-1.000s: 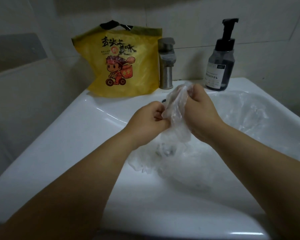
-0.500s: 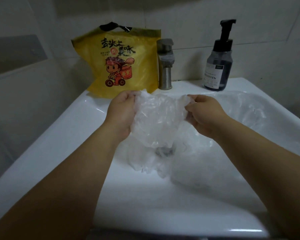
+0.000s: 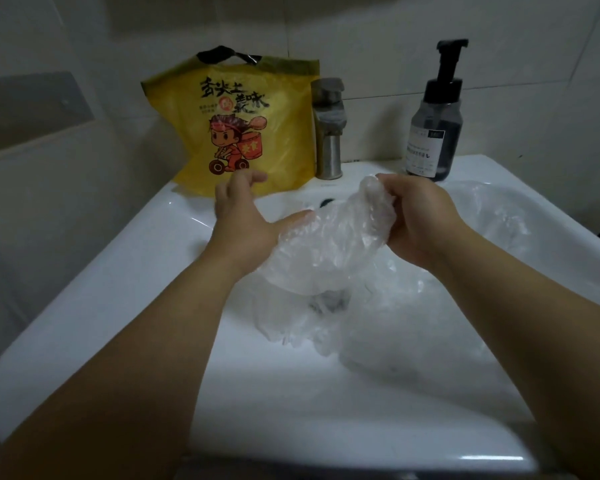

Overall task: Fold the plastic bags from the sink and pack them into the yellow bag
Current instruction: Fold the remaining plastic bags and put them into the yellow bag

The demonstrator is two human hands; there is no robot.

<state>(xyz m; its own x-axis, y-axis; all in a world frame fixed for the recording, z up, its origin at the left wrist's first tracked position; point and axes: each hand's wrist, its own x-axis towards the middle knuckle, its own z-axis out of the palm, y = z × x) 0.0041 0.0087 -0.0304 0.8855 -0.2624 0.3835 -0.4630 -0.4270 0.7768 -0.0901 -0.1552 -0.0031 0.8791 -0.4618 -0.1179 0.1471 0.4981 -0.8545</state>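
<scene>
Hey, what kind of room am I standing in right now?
Most likely a bathroom: a white ceramic sink, a metal faucet at its back, a pump soap bottle, tiled walls.

This is a bathroom or washroom, most likely in a home. A white ceramic sink [image 3: 118, 271] with a broad, flat rim fills the lower part of the view. A brushed metal tap [image 3: 328, 133] stands at its back edge. A dark pump bottle [image 3: 433, 126] with a printed label, the kind used for soap, sits nearby. Large pale glazed tiles [image 3: 378, 46] with thin joints cover the wall behind.
</scene>
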